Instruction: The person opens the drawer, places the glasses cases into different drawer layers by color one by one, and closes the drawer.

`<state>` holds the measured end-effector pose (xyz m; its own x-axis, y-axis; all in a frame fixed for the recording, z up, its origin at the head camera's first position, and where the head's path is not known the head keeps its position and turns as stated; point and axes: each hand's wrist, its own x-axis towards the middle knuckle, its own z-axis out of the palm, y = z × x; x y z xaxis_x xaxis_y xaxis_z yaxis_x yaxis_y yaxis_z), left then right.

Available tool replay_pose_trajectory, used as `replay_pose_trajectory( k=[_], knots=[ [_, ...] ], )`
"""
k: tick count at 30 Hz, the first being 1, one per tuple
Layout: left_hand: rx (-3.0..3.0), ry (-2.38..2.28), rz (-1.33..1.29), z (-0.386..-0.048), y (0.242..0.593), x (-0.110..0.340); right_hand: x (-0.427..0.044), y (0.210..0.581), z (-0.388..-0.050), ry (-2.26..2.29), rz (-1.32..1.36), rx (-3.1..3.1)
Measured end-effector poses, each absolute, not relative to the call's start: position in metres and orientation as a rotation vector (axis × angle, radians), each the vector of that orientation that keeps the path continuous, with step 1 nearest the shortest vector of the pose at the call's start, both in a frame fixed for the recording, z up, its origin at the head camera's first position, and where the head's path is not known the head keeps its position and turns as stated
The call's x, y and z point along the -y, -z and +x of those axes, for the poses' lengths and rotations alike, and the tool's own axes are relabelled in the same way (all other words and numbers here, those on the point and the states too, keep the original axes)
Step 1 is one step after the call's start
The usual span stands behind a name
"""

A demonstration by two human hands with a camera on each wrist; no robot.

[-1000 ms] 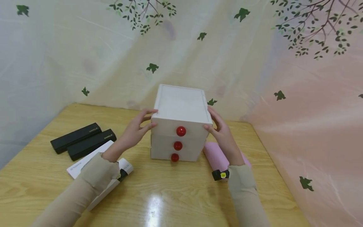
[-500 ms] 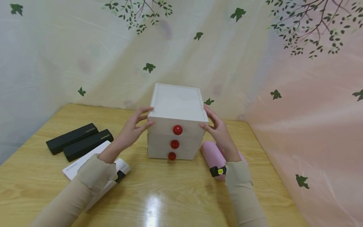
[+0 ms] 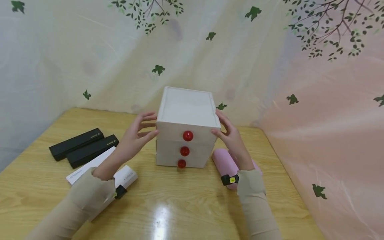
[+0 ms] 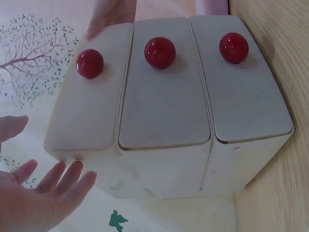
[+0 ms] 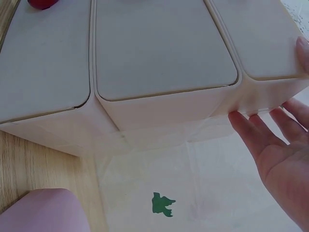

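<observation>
A white drawer unit (image 3: 188,106) with three stacked drawers stands on the wooden table, each drawer front bearing a round red knob (image 3: 188,135). My left hand (image 3: 129,141) is beside the unit's upper left side, fingers spread and loosely bent. In the left wrist view, its fingertips (image 4: 75,169) lie close to the top drawer's side; contact is hard to tell. At the opposite upper corner, my right hand (image 3: 235,143) touches the unit, its thumb at the front edge and fingers along the side. The right wrist view shows those fingertips (image 5: 236,118) against the side wall.
Two long black boxes (image 3: 93,151) lie at the left of the table. A white flat box (image 3: 90,166) and another white box (image 3: 127,176) lie partly under my left forearm. A pink rounded object (image 3: 225,163) lies under my right wrist. A patterned curtain (image 3: 120,66) hangs behind.
My left hand has drawn slightly left, its fingers coming off the top edge and front of the drawer unit. The right hand keeps its place at the corner. The view has shifted slightly.
</observation>
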<state>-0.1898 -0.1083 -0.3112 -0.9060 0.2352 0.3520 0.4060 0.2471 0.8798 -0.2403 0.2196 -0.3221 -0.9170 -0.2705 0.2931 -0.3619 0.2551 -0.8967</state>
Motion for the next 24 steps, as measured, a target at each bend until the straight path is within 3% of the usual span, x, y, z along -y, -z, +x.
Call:
replay_pose_trajectory(
  k=[13,24],
  knots=[
    [2.228,1.695,-0.420,-0.168,0.315,0.093,-0.220,0.323,-0.242,-1.687,0.679,2.433],
    [2.329,1.803,-0.469,-0.168,0.325,0.072,-0.219,0.323,-0.240,-1.818,0.592,2.416]
  ],
)
